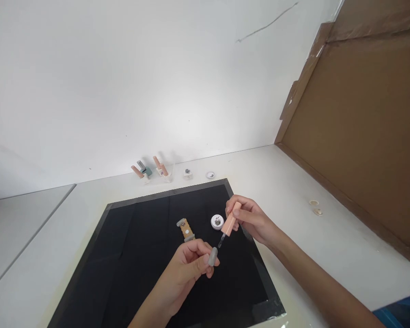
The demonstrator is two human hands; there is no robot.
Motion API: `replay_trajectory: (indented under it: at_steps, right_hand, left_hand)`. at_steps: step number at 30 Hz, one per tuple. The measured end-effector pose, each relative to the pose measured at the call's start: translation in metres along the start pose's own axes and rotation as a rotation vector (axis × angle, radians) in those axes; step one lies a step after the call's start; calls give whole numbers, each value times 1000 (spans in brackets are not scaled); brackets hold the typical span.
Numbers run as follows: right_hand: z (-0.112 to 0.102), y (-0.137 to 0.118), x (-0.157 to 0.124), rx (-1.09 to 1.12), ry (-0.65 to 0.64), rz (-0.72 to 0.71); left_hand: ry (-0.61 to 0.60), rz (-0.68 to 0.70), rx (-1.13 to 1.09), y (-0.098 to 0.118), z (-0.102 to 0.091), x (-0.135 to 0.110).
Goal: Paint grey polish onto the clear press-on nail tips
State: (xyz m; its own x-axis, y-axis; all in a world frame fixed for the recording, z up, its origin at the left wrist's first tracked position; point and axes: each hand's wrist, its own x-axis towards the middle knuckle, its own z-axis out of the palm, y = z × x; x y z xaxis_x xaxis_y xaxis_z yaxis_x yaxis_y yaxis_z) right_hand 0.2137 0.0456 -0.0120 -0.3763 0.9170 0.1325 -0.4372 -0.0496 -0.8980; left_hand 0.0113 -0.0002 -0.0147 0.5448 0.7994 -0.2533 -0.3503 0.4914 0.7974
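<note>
Grey nail tip (pixel 212 256) pinched in left hand (pixel 187 266), right hand (pixel 253 219) at 1 o'clock gripping pink brush cap (pixel 231 220): best stroke lightly, steadily.

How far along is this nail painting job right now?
Done: grey tips already sit on the tan holder on the black mat. In hand: the left hand pinches a grey nail tip, and the right hand holds the peach brush cap, bristles just off it. Left: the brush is out, so this tip seems unfinished; I can't tell whether more wait.
</note>
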Motion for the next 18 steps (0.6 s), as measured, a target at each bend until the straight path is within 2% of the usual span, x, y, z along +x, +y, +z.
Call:
replay_trajectory:
  at_steps: [11, 18]
  right_hand:
    - [7, 0, -4, -28, -92, -8]
    - [5, 3, -1, -31, -65, 30]
  left_hand:
    - [76, 0, 88, 7, 6, 0]
    - [74, -1, 110, 7, 8, 0]
